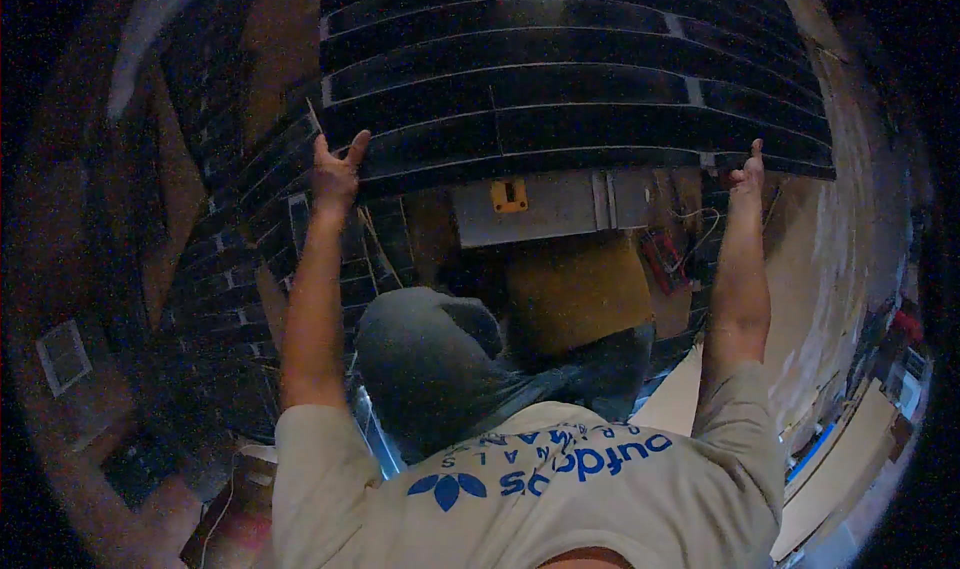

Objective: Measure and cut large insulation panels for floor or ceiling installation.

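A large dark panel point(430, 89), made up of long black planks with pale lines between them, spreads out in front of me. Both my arms reach forward to its near side. My left hand point(338, 174) is at the near left corner, thumb and a finger spread apart, beside a thin pale strip point(313, 117). At the near edge on the right is my right hand point(747, 177); its thumb points up along the panel and the other fingers curl at the edge. Dim light hides exactly how the fingertips touch it.
Below the panel's near edge lie a grey metal piece point(560, 212) with a yellow fitting point(509, 196), a brown-yellow box point(580, 289) and a red object point(665, 259) with a pale cord. My bent knees are close behind. Boards point(840, 464) lean at the lower right.
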Demonstrator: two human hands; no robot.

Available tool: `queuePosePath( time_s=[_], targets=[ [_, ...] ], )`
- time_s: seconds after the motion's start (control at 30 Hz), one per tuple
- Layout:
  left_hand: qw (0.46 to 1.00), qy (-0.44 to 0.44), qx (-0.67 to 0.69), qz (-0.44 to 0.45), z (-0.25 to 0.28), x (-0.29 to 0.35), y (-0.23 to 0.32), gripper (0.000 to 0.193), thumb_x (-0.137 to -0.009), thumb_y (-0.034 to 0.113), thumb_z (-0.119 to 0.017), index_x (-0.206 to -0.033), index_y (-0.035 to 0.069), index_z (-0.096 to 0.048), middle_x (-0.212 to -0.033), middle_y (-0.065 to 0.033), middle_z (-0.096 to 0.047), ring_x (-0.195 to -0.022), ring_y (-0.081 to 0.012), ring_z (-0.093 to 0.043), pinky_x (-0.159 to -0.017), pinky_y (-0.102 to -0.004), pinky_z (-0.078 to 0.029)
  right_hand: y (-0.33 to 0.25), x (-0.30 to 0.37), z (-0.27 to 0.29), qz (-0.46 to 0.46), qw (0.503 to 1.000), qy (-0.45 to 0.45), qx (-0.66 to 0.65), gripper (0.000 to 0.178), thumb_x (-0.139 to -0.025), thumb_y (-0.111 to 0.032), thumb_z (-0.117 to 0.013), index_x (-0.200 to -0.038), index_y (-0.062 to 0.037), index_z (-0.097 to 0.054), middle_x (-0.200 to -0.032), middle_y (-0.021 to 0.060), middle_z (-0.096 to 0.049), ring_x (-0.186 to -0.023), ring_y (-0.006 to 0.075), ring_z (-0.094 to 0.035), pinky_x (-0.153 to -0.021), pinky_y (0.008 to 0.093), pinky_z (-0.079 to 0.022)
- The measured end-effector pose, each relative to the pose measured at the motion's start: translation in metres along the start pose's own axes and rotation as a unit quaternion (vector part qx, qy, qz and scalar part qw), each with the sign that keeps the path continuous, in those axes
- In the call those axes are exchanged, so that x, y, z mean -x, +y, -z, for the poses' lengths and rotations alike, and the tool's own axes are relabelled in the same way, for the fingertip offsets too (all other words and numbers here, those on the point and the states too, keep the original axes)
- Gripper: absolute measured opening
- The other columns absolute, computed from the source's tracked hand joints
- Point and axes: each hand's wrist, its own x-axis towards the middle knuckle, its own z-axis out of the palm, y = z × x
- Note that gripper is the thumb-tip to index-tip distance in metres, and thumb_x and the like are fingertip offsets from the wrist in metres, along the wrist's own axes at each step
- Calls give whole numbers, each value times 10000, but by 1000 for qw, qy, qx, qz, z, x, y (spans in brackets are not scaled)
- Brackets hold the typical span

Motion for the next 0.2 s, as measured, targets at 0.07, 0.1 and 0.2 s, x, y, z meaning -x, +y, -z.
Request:
queuePosePath(
  time_s=[0.07, 0.1, 0.2],
  targets=[
    [992, -50, 111, -35, -73, -10, 38, 1211, -794, 801, -690, -1503, -129, -375, -1492, -353, -482, -1409, -451, -477, -1153, -446, -406, -182, 29, 104, 228, 969, 92, 33, 764, -814, -679, -780, -1261, -85, -606, -955, 36, -736, -390, 154, -503, -333, 202, -313],
    [996, -24, 74, -40, -44, -11, 23, 1224, -785, 814, -686, -1508, -123, -373, -1496, -349, -482, -1411, -453, -475, -1154, -452, -405, -97, 6, 56, 123, 984, 112, 60, 797, -823, -692, -759, -1301, -78, -586, -999, 48, -733, -490, 196, -568, -374, 248, -395],
    [999, -21, -19, 20, 8, 0, 16, 1232, -781, 819, -685, -1520, -113, -364, -1510, -340, -472, -1419, -460, -462, -1162, -455, -397, -5, 51, -56, -63, 977, 136, 152, 864, -841, -718, -717, -1380, -64, -547, -1087, 71, -727, -691, 280, -699, -455, 340, -561]
  ],
)
